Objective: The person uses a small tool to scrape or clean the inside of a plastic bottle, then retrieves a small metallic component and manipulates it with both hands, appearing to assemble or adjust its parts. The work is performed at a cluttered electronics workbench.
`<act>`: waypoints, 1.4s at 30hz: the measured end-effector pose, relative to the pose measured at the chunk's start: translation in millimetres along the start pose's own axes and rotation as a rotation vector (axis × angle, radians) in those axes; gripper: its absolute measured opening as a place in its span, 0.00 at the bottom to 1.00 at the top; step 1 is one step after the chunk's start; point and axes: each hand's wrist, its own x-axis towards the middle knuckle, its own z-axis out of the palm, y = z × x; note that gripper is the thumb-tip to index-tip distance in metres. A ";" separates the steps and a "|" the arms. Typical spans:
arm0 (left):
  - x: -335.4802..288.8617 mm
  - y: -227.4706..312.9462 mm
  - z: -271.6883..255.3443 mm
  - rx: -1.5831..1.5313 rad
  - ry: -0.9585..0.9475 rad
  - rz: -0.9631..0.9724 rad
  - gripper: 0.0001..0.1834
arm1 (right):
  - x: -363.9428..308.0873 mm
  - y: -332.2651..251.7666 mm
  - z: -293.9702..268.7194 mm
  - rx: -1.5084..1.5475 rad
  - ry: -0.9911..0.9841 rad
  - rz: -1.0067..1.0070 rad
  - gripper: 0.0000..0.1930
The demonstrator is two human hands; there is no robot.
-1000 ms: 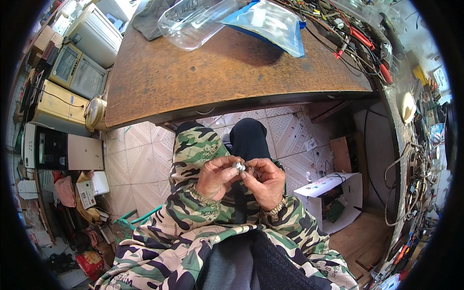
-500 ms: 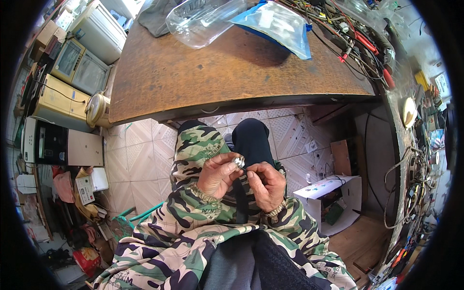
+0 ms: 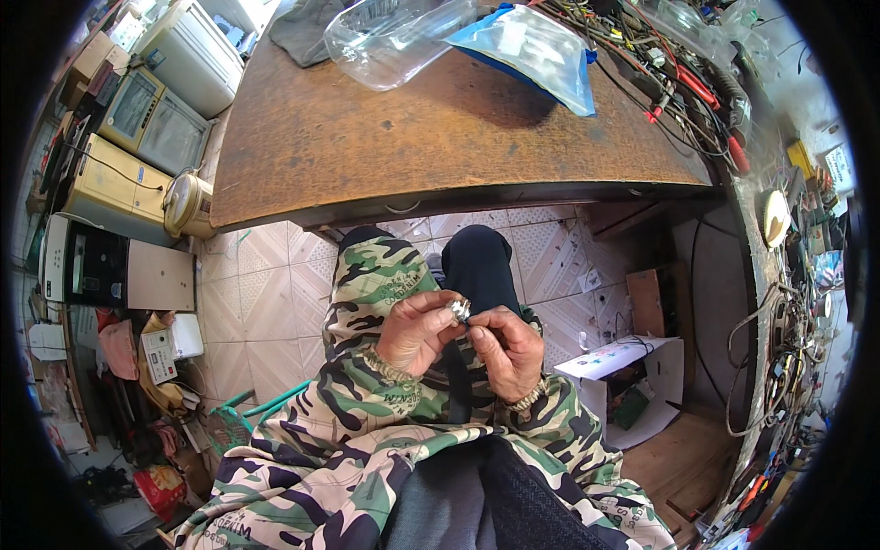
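Note:
Over my lap, my left hand (image 3: 414, 334) pinches a small shiny silver metal part (image 3: 459, 309) between thumb and fingertips. Its exact kind is too small to make out. My right hand (image 3: 510, 354) is closed beside it, thumb and forefinger pressed together at the part's lower right side. A tiny dark bit shows at those right fingertips, but what it is I cannot tell. Both hands are raised just above my knees, in front of the wooden desk (image 3: 367, 156).
On the desk lie a clear plastic tray (image 3: 390, 46), a blue-edged clear bag (image 3: 532, 50) and tangled cables (image 3: 674, 82). An open white box (image 3: 632, 367) stands under the desk at right. At left are a microwave-like appliance (image 3: 87, 266) and a green-framed stool (image 3: 247, 417).
My left hand and the metal part have shifted slightly right, closer to my right fingertips. The whole view has moved a little. Both grips look the same.

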 end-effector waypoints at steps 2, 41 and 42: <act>0.0 0.9 1.1 -0.002 -0.005 -0.006 0.14 | 0.7 -6.1 -1.1 -0.010 -0.007 0.036 0.04; -4.1 2.3 5.4 0.143 0.009 -0.055 0.15 | 0.9 -9.1 -2.7 -0.176 0.111 -0.086 0.06; -3.9 1.6 4.5 0.152 0.013 -0.056 0.15 | 0.0 -8.0 -2.5 -0.179 0.115 -0.083 0.06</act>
